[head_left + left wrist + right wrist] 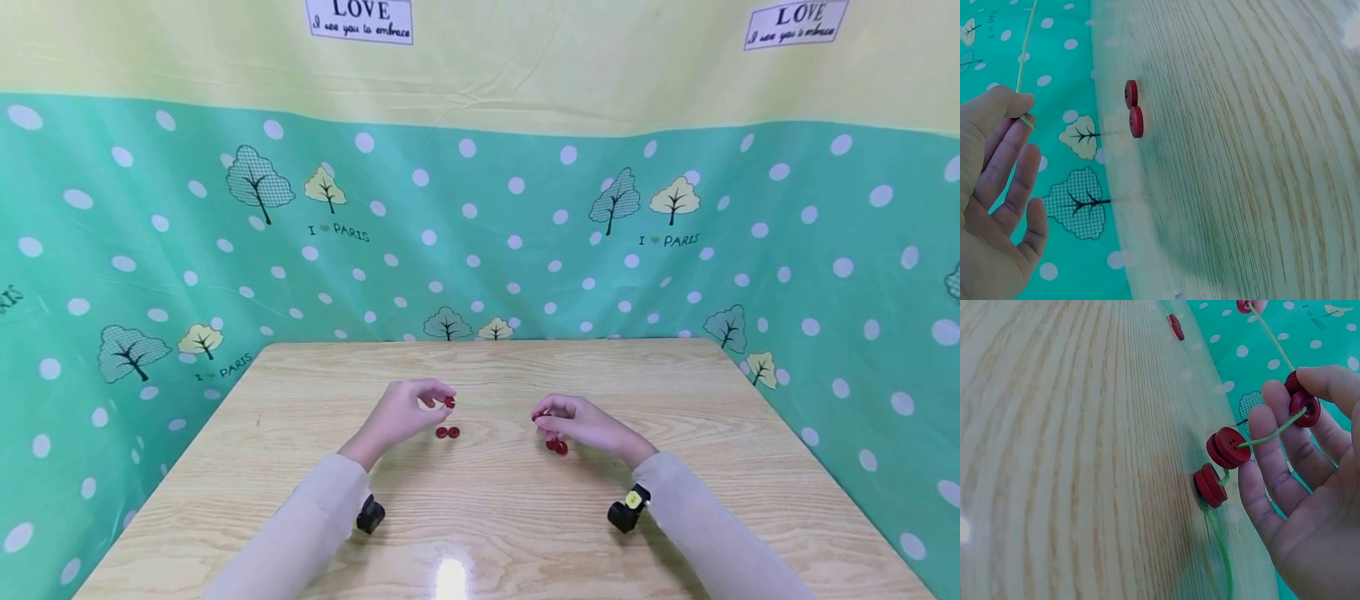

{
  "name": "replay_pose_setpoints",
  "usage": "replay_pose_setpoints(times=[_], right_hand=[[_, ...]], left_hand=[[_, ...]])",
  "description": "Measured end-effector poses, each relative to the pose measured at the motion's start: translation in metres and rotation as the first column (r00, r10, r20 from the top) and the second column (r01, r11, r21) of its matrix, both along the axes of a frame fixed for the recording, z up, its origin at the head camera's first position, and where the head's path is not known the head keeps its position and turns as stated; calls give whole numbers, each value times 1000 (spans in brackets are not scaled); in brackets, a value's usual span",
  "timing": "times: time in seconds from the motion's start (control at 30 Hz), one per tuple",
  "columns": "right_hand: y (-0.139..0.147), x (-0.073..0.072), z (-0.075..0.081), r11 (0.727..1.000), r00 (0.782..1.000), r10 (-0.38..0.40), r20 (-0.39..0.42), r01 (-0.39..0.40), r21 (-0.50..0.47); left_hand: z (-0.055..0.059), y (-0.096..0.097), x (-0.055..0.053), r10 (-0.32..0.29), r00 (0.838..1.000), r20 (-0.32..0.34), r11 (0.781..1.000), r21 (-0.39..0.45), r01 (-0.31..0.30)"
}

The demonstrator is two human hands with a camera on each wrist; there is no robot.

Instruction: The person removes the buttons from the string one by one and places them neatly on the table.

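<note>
My left hand (401, 417) pinches a thin yellow-green string (1021, 65) between thumb and forefinger, and a short tail sticks out below. In the head view a red button (450, 402) shows at those fingertips. The string slants across to my right hand (583, 427), whose thumb and fingers pinch red buttons (1304, 409) threaded on it. Below them, on the same string, more red buttons (1229, 447) hang by the fingertips, and another stack (1211, 486) is at the table. Two loose red buttons (447, 432) are on the table near my left hand.
A light wood-grain table (480, 517) lies under both hands. Behind and beside it hangs a green curtain (517, 217) with white dots and printed trees. Each wrist wears a small black camera (624, 515). A bright glare spot marks the table's front.
</note>
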State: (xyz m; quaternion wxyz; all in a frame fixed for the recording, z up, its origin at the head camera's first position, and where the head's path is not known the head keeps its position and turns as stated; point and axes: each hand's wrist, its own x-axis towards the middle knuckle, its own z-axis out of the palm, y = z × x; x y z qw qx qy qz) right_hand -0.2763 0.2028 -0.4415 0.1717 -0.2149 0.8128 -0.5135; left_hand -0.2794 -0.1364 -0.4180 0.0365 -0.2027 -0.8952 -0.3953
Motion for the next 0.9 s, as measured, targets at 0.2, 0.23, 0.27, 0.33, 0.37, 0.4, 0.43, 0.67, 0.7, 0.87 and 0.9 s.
replay_pose_setpoints(times=[0.2, 0.23, 0.27, 0.33, 0.37, 0.4, 0.43, 0.67, 0.7, 0.87, 0.9], right_hand=[[1, -1, -1, 1000, 1000, -8, 6, 8, -1], [1, -1, -1, 1000, 1000, -10, 9, 10, -3], [1, 0, -1, 1000, 1000, -11, 12, 11, -7], [1, 0, -1, 1000, 1000, -16, 17, 16, -9], [2, 0, -1, 1000, 1000, -14, 16, 14, -11], [2, 0, -1, 1000, 1000, -12, 16, 13, -14], [2, 0, -1, 1000, 1000, -11, 12, 11, -14], [3, 0, -2, 1000, 1000, -8, 16, 8, -21], [3, 0, -2, 1000, 1000, -9, 18, 9, -21], [3, -1, -2, 1000, 1000, -10, 19, 10, -15], [3, -1, -3, 1000, 1000, -10, 16, 10, -13]], left_hand=[[0, -4, 1, 11, 1000, -9, 1000, -2, -11], [-1, -5, 1, 12, 1000, -13, 1000, -4, -12], [-1, -6, 1, 16, 1000, -9, 1000, -6, -16], [-1, -8, 1, 17, 1000, -15, 1000, -10, -17], [-1, -9, 1, 17, 1000, -16, 1000, -11, -18], [-1, -10, 1, 19, 1000, -14, 1000, -14, -20], [-1, -11, 1, 22, 1000, -14, 1000, -14, -22], [-3, -16, 1, 27, 999, -20, 999, -24, -27], [-3, -16, 1, 29, 999, -20, 999, -26, -30], [-6, -19, 1, 28, 999, -23, 999, -17, -28], [-6, -19, 1, 25, 999, -23, 1000, -14, -26]])
